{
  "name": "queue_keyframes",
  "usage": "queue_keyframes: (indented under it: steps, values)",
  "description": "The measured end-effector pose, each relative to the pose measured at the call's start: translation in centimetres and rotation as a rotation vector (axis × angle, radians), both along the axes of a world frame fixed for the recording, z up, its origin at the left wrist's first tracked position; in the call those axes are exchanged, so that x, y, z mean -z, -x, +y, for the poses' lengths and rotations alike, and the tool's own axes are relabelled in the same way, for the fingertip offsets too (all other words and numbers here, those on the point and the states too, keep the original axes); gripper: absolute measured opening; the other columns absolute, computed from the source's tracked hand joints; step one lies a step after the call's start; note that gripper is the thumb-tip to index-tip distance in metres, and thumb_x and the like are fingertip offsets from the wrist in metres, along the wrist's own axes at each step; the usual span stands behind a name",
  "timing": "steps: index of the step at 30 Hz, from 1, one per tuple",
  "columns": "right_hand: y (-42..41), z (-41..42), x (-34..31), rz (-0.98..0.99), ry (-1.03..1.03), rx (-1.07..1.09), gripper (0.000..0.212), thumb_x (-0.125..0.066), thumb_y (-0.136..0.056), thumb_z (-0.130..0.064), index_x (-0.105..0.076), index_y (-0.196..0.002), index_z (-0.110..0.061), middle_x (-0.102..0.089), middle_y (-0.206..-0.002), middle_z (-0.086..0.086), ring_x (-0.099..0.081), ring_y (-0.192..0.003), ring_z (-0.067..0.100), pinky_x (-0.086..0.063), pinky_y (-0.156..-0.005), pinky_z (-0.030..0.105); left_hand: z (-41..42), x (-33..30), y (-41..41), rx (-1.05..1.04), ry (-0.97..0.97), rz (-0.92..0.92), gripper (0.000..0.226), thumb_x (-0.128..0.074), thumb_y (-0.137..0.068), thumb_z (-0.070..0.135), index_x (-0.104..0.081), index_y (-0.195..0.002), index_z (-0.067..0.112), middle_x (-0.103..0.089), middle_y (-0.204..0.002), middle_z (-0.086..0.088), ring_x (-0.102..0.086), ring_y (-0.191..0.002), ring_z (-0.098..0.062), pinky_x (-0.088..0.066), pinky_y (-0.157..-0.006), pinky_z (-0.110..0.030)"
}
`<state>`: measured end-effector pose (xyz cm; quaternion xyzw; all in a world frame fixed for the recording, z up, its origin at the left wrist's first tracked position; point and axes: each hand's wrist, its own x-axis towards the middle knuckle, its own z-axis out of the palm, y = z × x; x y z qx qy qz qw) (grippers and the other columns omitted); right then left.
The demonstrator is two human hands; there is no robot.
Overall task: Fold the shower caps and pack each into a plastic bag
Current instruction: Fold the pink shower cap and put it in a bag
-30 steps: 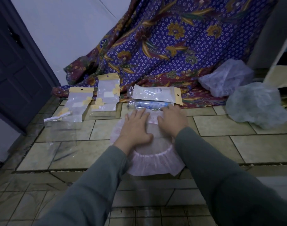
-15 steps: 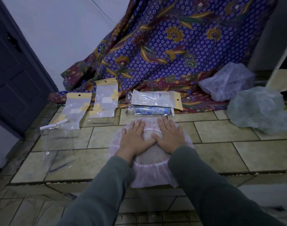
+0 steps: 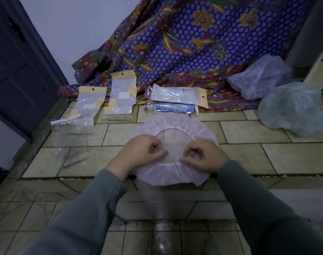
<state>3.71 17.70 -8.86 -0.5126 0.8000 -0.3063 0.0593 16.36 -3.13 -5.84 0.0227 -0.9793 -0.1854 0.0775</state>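
Note:
A pink shower cap (image 3: 172,124) lies flat on the tiled floor, its round opening facing up. My left hand (image 3: 141,152) and my right hand (image 3: 204,155) rest on its near half, fingers curled, each pinching the elastic rim beside the opening. Two clear plastic bags with yellow headers (image 3: 89,103) (image 3: 122,94) lie to the far left. A third bag (image 3: 177,94) lies sideways behind the cap on a packet of blue items (image 3: 172,108). Two more crumpled caps, one pale lilac (image 3: 260,78) and one grey-green (image 3: 295,109), sit at the right.
A purple floral cloth (image 3: 193,43) hangs behind the bags and spills onto the floor. A dark door (image 3: 15,70) stands at the left. A loose clear plastic sheet (image 3: 70,142) lies on the tiles at the left. A step edge (image 3: 65,178) crosses just below the cap.
Both hands have slid from the far part of the cap back toward me. The flat fingers have curled and now pinch the rim at the near side of the opening.

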Motion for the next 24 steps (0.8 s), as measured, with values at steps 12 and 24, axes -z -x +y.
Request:
queue_keyframes:
  steps: [12,24]
  values:
    - [0.1,4.5,0.3,-0.034,-0.19,-0.046,0.065,-0.078,-0.058,-0.059,-0.06,-0.118,-0.04,-0.047,-0.12,-0.017,-0.04,-0.116,0.006,-0.03,-0.101,0.025,-1.7,2.3,-3.4,-0.009,-0.329,-0.014,0.072,-0.068,-0.039,0.084,-0.071,-0.091,0.034,-0.058,-0.118,0.017,-0.049,-0.116,-0.004,-0.035,-0.1,-0.024]
    - [1.6,3.7,0.6,-0.116,0.087,0.33,0.032,-0.059,-0.091,-0.026,-0.056,-0.07,-0.003,-0.055,-0.064,0.013,-0.051,-0.061,0.021,-0.042,-0.061,0.035,-2.1,2.6,-2.8,-0.278,-0.43,0.066,0.018,-0.062,-0.088,0.035,-0.072,-0.096,0.022,-0.072,-0.09,0.006,-0.065,-0.086,-0.013,-0.052,-0.079,-0.033]
